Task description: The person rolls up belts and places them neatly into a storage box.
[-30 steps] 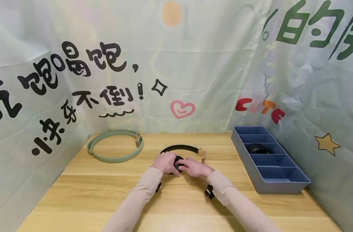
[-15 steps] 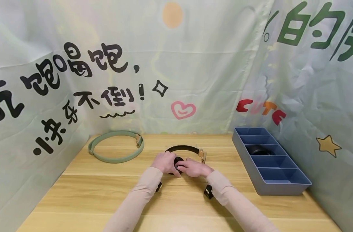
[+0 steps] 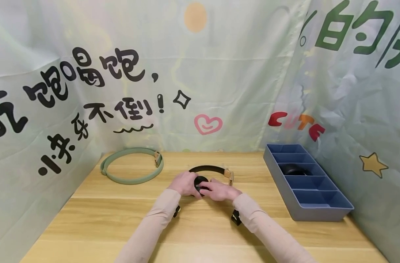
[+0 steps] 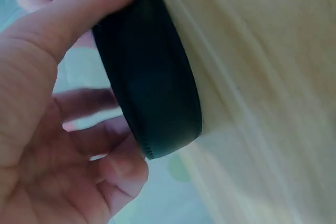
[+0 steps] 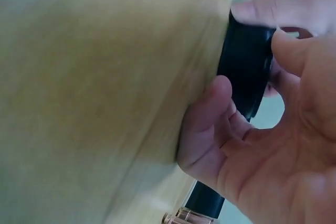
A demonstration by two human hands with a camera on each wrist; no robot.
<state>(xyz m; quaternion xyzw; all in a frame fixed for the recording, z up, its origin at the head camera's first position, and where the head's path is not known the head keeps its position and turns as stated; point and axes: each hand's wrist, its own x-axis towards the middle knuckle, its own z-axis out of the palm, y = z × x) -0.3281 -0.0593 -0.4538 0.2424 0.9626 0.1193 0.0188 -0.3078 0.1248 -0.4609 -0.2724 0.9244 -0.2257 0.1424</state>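
Observation:
A black belt lies on the table, part of it rolled into a tight coil (image 3: 201,180). Its free strap (image 3: 207,168) arcs behind the hands to a gold buckle (image 3: 229,174). My left hand (image 3: 185,183) grips the coil from the left; in the left wrist view, its thumb lies across the coil's edge (image 4: 152,77) and its fingers curl at the side. My right hand (image 3: 219,190) holds the coil from the right, a finger laid over its top. In the right wrist view, curled fingers (image 5: 207,106) rest against the coil's lower side.
A green belt (image 3: 131,182) in a loose loop lies at the back left. At the right stands a blue-grey divided box (image 3: 318,214), with a black coiled item (image 3: 293,169) in its middle compartment. Printed cloth (image 3: 239,84) hangs around the wooden table (image 3: 200,233).
My left hand has shifted slightly left, and more of the coil's top shows between the hands. The right hand stays nearly where it was.

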